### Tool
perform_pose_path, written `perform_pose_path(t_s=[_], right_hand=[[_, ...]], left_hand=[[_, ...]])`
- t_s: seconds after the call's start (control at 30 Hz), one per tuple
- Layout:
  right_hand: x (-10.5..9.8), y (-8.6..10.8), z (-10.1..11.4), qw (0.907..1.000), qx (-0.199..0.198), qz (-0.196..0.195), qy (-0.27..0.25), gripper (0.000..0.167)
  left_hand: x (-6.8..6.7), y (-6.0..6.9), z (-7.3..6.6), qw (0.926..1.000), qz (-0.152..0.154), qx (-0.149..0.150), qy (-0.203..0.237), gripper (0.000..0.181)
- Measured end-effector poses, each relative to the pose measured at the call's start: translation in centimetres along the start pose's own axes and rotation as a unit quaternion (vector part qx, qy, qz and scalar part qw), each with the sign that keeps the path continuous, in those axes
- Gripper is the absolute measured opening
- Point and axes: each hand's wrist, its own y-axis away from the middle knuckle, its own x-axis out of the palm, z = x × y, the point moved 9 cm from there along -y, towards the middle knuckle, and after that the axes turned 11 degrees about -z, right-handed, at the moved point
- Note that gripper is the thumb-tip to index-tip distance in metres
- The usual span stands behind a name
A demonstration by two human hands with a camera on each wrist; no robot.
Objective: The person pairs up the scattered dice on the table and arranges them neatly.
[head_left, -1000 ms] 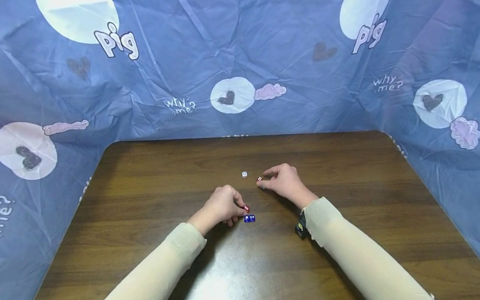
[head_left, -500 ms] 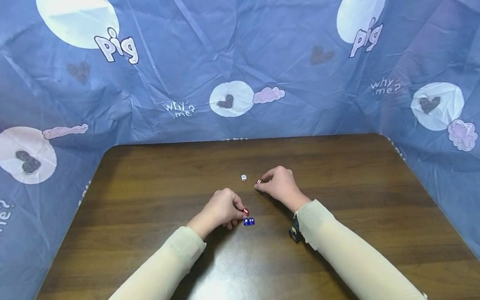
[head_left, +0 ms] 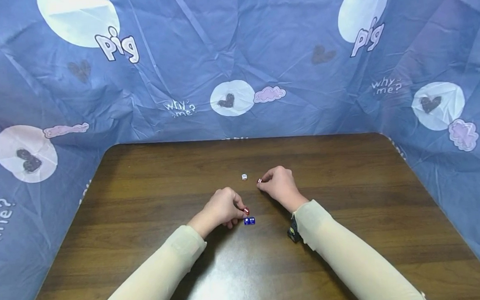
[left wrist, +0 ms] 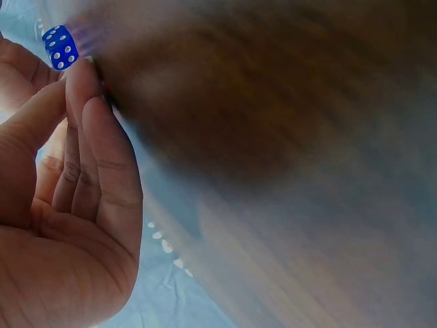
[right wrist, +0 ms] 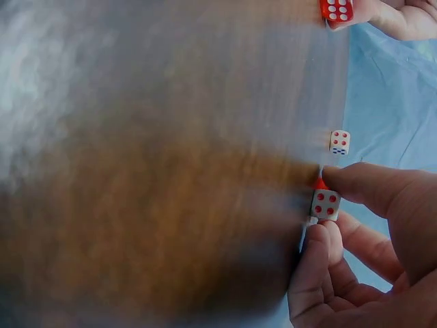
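In the head view my left hand (head_left: 223,207) pinches a red die (head_left: 246,211) between thumb and fingers, right behind two blue dice (head_left: 249,221) that sit side by side. The left wrist view shows one blue die (left wrist: 60,48) just beyond the fingertips; the red die is hidden there. My right hand (head_left: 280,186) holds dice at its fingertips farther back: a white die (right wrist: 326,204) with red pips lies against the fingers, and a sliver of a red die (right wrist: 321,184) shows by the thumb. Another white die (head_left: 244,177) stands alone, left of the right hand.
A brown wood-grain table (head_left: 162,169) lies under everything. A blue printed cloth (head_left: 233,48) hangs behind it and along both sides. On the right wrist sits a black strapped device (head_left: 293,232). Light glares off the table's near middle.
The right hand has shifted slightly left and its forefinger has come down closer onto the dice. The left hand stays at the same place beside the blue dice, still pinching the red die.
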Motion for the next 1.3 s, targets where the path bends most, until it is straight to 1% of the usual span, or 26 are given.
perform_pose_path(t_s=[0.33, 0.5, 0.7, 0.87, 1.03, 1.3], right_hand=[[0.2, -0.2, -0.3, 1.0, -0.009, 0.0, -0.001, 0.013], [0.1, -0.2, -0.4, 0.9999, -0.014, 0.0, -0.005, 0.013], [-0.3, 0.1, -0.5, 0.9996, -0.018, -0.004, -0.023, 0.012], [-0.7, 0.5, -0.3, 0.9994, -0.027, -0.003, -0.022, 0.012], [-0.9, 1.2, 0.0, 0.999, -0.04, 0.011, -0.019, 0.013], [-0.7, 3.0, 0.6, 0.9961, -0.059, 0.053, -0.037, 0.012]], left_hand=[[0.1, 0.0, 0.1, 1.0, 0.0, -0.003, -0.003, 0.015], [0.0, 0.0, 0.1, 1.0, -0.001, 0.002, -0.001, 0.015], [0.0, 0.0, 0.1, 1.0, -0.002, 0.005, 0.002, 0.015], [0.1, 0.0, 0.1, 1.0, -0.001, 0.006, 0.001, 0.015], [0.2, 0.0, 0.2, 1.0, -0.003, 0.009, -0.003, 0.014], [0.1, 0.0, 0.1, 0.9999, -0.007, 0.005, -0.012, 0.015]])
